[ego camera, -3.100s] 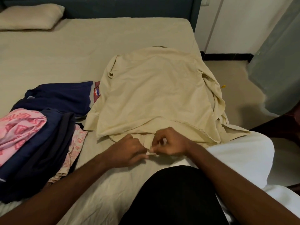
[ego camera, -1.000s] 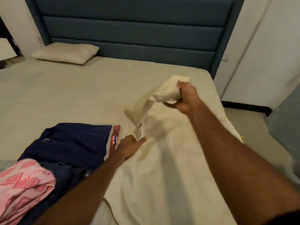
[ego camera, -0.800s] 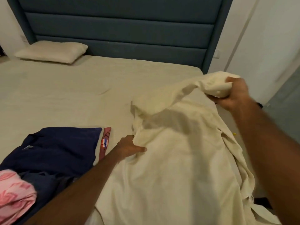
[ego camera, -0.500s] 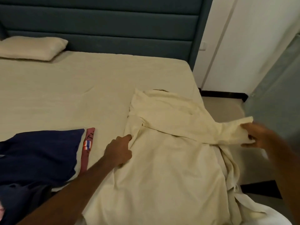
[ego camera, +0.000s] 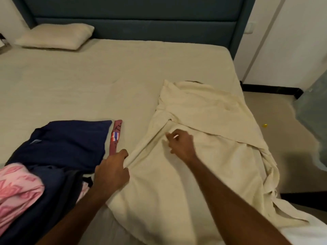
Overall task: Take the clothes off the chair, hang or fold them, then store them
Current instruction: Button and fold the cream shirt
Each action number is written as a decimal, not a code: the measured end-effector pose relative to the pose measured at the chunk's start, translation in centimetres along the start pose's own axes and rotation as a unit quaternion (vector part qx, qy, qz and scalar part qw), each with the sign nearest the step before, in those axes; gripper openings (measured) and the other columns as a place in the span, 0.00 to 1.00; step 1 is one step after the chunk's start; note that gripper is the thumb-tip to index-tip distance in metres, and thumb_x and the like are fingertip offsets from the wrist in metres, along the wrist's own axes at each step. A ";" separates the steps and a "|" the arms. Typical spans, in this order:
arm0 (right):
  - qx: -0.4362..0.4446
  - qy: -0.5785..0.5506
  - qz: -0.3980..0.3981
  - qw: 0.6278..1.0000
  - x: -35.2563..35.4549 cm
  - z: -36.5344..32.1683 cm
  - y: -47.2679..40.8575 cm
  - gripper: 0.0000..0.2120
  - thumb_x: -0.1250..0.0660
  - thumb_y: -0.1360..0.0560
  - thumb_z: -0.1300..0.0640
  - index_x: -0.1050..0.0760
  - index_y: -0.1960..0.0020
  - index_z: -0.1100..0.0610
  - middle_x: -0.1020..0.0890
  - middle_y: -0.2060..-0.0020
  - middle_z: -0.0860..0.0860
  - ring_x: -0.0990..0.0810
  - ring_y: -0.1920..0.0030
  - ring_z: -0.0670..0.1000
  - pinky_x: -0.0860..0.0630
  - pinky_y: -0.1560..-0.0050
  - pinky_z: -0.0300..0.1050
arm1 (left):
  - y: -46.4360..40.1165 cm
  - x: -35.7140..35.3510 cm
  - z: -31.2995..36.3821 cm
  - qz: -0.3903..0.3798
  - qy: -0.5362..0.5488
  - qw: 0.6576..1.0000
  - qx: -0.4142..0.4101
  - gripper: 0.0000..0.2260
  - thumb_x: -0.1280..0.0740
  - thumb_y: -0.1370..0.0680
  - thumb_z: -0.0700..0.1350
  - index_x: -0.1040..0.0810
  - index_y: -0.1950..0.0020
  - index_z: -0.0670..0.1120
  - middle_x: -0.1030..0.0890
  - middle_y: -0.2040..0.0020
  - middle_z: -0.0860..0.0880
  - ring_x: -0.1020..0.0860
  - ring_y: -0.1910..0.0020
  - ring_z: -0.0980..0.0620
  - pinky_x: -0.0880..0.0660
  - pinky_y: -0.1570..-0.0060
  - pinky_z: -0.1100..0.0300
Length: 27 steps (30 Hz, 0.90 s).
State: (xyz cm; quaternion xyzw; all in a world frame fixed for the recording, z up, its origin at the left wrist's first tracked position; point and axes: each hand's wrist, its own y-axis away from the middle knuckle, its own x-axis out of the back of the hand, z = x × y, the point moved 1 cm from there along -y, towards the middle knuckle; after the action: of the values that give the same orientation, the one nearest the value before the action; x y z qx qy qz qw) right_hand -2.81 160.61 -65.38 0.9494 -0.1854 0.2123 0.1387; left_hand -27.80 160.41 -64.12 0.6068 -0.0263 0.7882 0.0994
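Note:
A cream shirt (ego camera: 203,156) lies spread on the bed (ego camera: 106,76), its right side hanging over the bed's edge. One sleeve is folded across its upper part. My left hand (ego camera: 111,172) grips the shirt's left edge, bunching the cloth in a fold. My right hand (ego camera: 180,144) hovers on the shirt's middle with fingers loosely curled, holding nothing that I can see. A pile of clothes sits at the left: a navy garment (ego camera: 67,140) and a pink patterned one (ego camera: 16,191).
A small pink strip with a flag mark (ego camera: 115,137) lies between the navy garment and the shirt. A pillow (ego camera: 54,36) rests by the blue headboard (ego camera: 141,20). Floor and a white wall lie to the right of the bed.
My right hand pulled the sleeve across the shirt to the right, let it go and came back to the shirt's middle. My left hand slid down the left edge and gripped it.

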 end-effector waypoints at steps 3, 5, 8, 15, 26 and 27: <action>-0.116 -0.182 -0.094 0.972 -5.3 -1.8 3.9 0.20 0.26 0.26 0.40 0.23 0.53 0.58 0.15 0.65 0.56 0.17 0.70 0.55 0.24 0.70 0.46 | 2.8 -1.0 -2.8 -0.006 0.030 0.999 0.016 0.08 0.33 0.26 0.42 0.31 0.57 0.53 0.26 0.57 0.55 0.23 0.56 0.49 0.24 0.53 0.52; -0.140 -0.211 -0.113 0.961 -7.1 -2.2 5.7 0.21 0.25 0.27 0.39 0.22 0.57 0.57 0.15 0.64 0.58 0.18 0.69 0.55 0.23 0.69 0.47 | 3.8 -1.6 -3.9 0.019 0.091 0.995 -0.027 0.10 0.33 0.23 0.41 0.32 0.58 0.52 0.26 0.60 0.54 0.24 0.59 0.48 0.28 0.58 0.53; -0.140 -0.197 -0.118 0.963 -8.6 -2.8 7.6 0.25 0.27 0.30 0.32 0.21 0.56 0.55 0.14 0.63 0.54 0.19 0.69 0.52 0.22 0.68 0.45 | 5.0 -0.8 -4.1 0.038 0.214 0.973 -0.080 0.08 0.36 0.17 0.44 0.33 0.54 0.51 0.25 0.63 0.54 0.24 0.64 0.54 0.32 0.65 0.56; -0.140 -0.267 -0.058 0.952 -8.3 -3.3 9.0 0.09 0.25 0.29 0.55 0.17 0.50 0.57 0.13 0.54 0.55 0.13 0.55 0.57 0.14 0.58 0.56 | 7.4 -0.2 -1.8 0.000 0.195 0.955 -0.223 0.19 0.30 0.25 0.39 0.30 0.40 0.56 0.22 0.52 0.58 0.24 0.57 0.58 0.30 0.57 0.64; -0.096 0.024 -0.064 0.993 0.5 1.8 6.2 0.16 0.24 0.27 0.46 0.19 0.61 0.60 0.15 0.67 0.55 0.16 0.68 0.54 0.16 0.62 0.51 | 2.1 0.7 3.1 -0.356 0.260 0.872 -0.212 0.13 0.28 0.21 0.47 0.23 0.38 0.49 0.14 0.57 0.44 0.16 0.62 0.51 0.22 0.61 0.59; -0.057 0.060 -0.032 0.996 1.4 2.2 4.8 0.15 0.25 0.27 0.46 0.19 0.63 0.57 0.14 0.67 0.53 0.15 0.65 0.54 0.16 0.56 0.52 | -0.3 0.8 3.2 -0.287 0.245 0.898 -0.227 0.09 0.28 0.21 0.47 0.21 0.42 0.49 0.14 0.58 0.45 0.16 0.61 0.51 0.23 0.60 0.60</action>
State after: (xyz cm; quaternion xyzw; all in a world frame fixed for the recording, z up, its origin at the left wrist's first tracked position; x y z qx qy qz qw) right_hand -2.80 155.21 -65.73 0.9308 -0.1583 0.2539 0.2099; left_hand -24.87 160.31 -62.55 0.3367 -0.0036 0.8218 0.4597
